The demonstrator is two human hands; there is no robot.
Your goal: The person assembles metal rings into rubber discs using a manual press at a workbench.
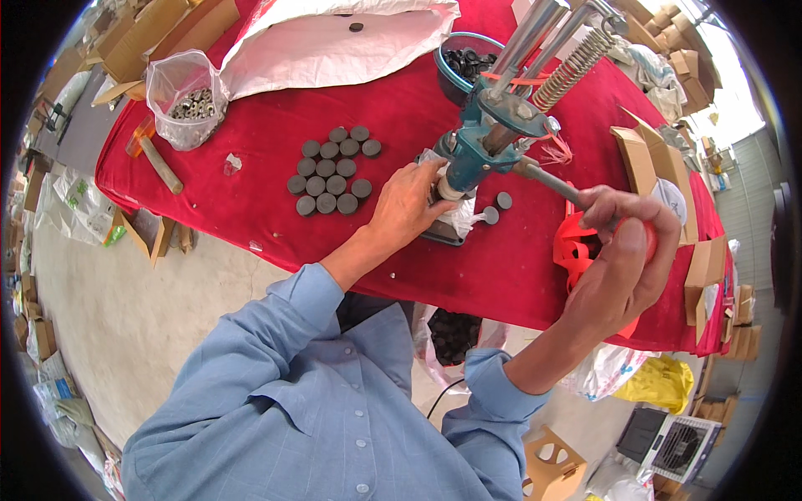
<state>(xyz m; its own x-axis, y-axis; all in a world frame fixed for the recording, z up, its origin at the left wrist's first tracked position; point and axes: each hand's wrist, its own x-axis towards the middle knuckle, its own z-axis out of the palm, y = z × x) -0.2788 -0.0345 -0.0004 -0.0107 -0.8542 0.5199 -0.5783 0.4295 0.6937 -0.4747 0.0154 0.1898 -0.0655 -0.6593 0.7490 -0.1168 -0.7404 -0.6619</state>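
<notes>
A teal hand press [474, 154] with a coiled spring [576, 68] stands on the red-covered table. My left hand [405, 204] is at its base, fingers closed under the ram; what they hold is hidden. Around the base lies white wrapping [461, 217]. My right hand [628, 250] grips the end of the press lever [547, 179], where a red knob [649, 238] shows between the fingers. Several dark grey round discs [326, 168] lie grouped left of my left hand. Right of the base are two more, a farther disc [504, 200] and a nearer disc [490, 215].
Behind the press is a blue bowl [441, 77] of black parts. A clear bag [188, 134] of metal pieces, a hammer [161, 165] and a white sack [334, 54] lie farther left. An orange-red plastic basket [570, 250] sits beneath the lever, near open cardboard boxes [668, 167].
</notes>
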